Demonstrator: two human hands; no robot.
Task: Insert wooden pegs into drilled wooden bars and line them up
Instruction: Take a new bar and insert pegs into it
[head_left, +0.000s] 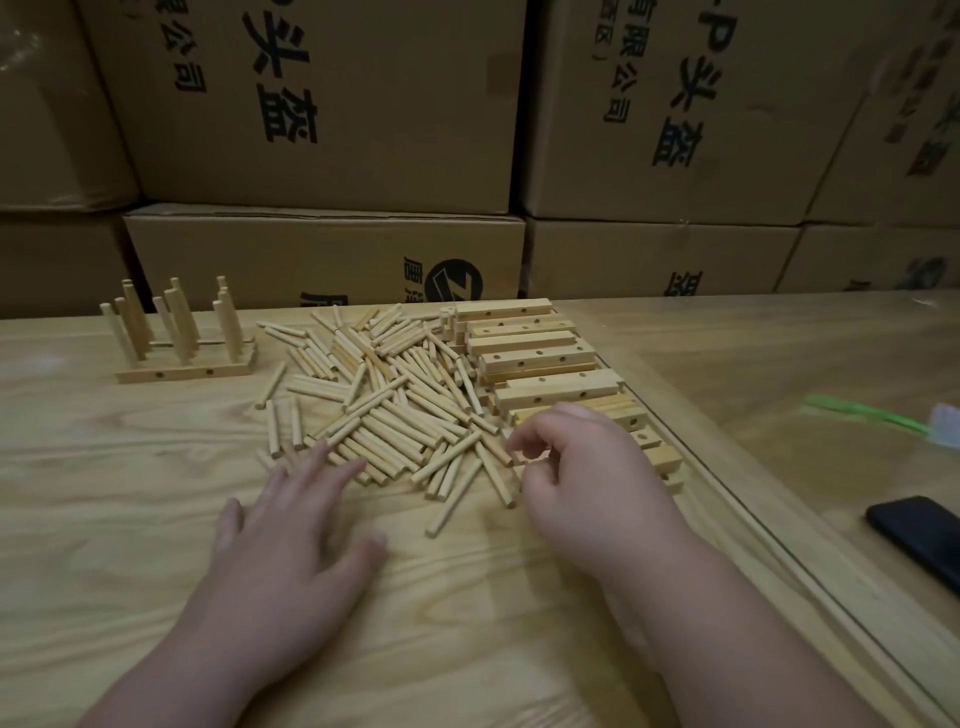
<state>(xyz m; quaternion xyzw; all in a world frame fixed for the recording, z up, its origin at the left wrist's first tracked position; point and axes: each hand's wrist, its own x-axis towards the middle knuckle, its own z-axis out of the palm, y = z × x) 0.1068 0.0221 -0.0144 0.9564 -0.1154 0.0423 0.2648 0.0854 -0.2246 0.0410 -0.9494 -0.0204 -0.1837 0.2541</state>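
**Two hands at the edge of a peg pile**

Head view: a loose heap of wooden pegs (384, 395) lies spread across the middle of a pale wooden desk (130, 467). Just to its right, touching the heap, a stack of drilled wooden bars (540, 358) runs away from the viewer, with holes showing along their sides. At the far left of the desk, well apart from the stack, stand finished bars (184, 364) lined up side by side, with pegs rising upright from them.

The left hand (291, 540) lies flat on the desk, its fingers straight and spread wide, the fingertips touching the near edge of the peg heap; it holds nothing. The right hand (582, 467) sits at the near end of the bar stack with its fingers curled inward, thumb and forefinger close together; whether a peg is pinched between them cannot be told.

On the right part of the desk lie a green toothbrush (872, 415) and a dark phone (919, 535). Printed cardboard boxes (363, 104) are stacked behind the desk.
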